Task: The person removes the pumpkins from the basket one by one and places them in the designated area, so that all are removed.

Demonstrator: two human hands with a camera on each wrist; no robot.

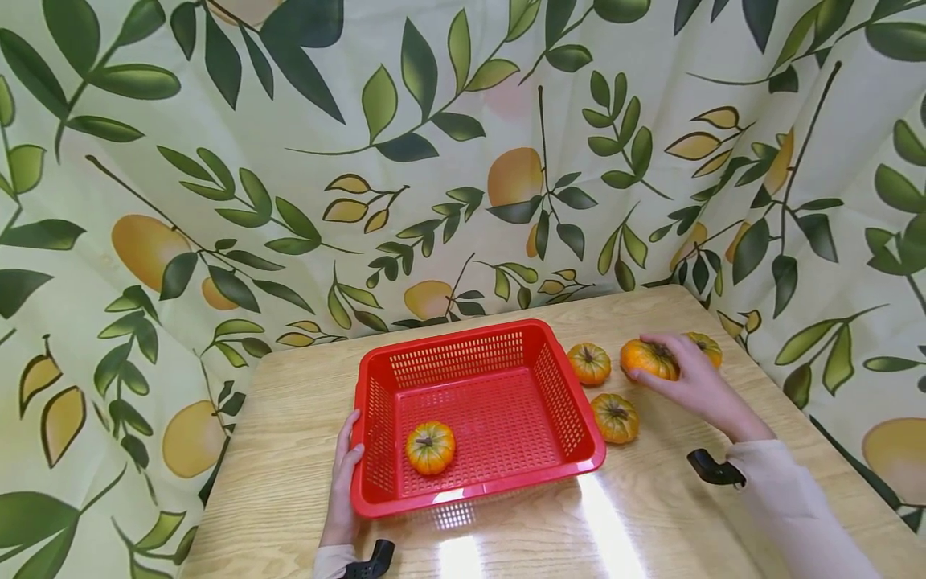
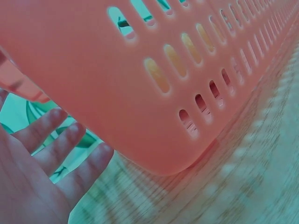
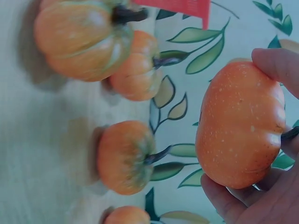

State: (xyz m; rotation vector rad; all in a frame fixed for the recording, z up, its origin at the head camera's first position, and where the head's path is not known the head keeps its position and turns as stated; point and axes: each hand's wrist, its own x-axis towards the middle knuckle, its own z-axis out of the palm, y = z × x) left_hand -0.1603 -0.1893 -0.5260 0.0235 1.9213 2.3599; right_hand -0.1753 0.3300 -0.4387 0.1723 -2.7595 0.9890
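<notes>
A red plastic basket stands on the table with one small orange pumpkin inside, toward its left front. At the basket's left wall, my left hand rests with its fingertips against the outside; in the left wrist view the fingers look fairly straight. My right hand grips another orange pumpkin between thumb and fingers, held above the table. Right of the basket lie a small pumpkin and a green-striped pumpkin. One more pumpkin shows partly behind the right hand.
The wooden table runs back to a leaf-and-fruit patterned cloth, which also hangs at both sides. Several pumpkins, including a dark-stemmed pumpkin, appear on the table in the right wrist view. Black wrist mounts jut from both sleeves.
</notes>
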